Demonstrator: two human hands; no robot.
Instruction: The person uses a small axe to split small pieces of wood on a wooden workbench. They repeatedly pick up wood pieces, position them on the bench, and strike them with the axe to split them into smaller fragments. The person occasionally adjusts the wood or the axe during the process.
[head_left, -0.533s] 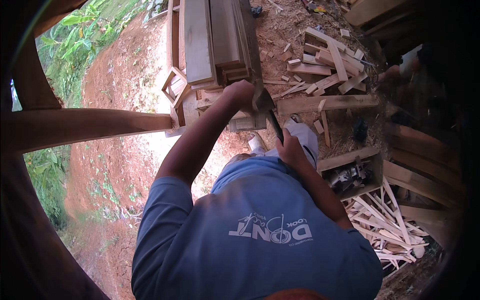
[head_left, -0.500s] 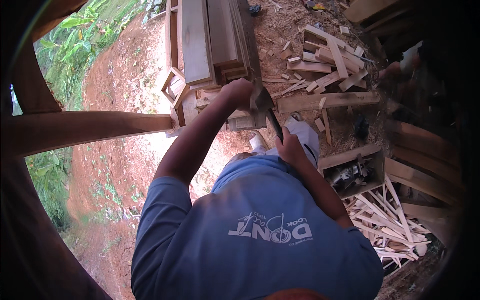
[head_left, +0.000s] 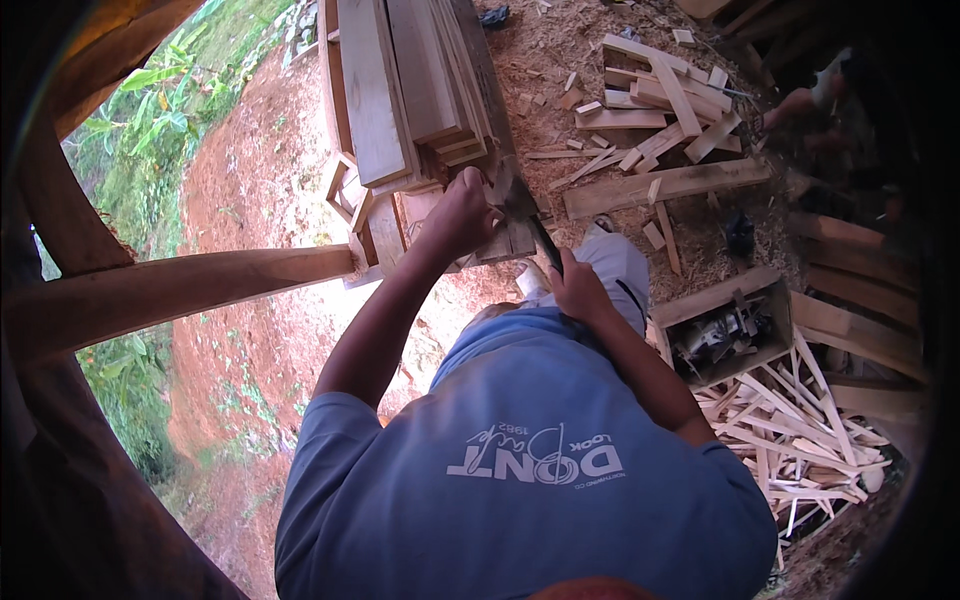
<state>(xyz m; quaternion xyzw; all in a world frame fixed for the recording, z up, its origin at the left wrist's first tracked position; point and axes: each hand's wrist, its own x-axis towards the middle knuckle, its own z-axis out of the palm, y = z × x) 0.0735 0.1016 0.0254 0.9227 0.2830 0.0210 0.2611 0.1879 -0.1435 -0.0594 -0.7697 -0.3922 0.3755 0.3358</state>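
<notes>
daylight, even | soft shadows | fisheye bend, dark rim | slight blur

One printed marking is visible: a white lettering print (head_left: 540, 462) on the back of the blue shirt (head_left: 400, 500), near the lower centre of the scene, appearing upside down in this view. No packages, signs or screens are visible among the timber and offcuts further away.
</notes>
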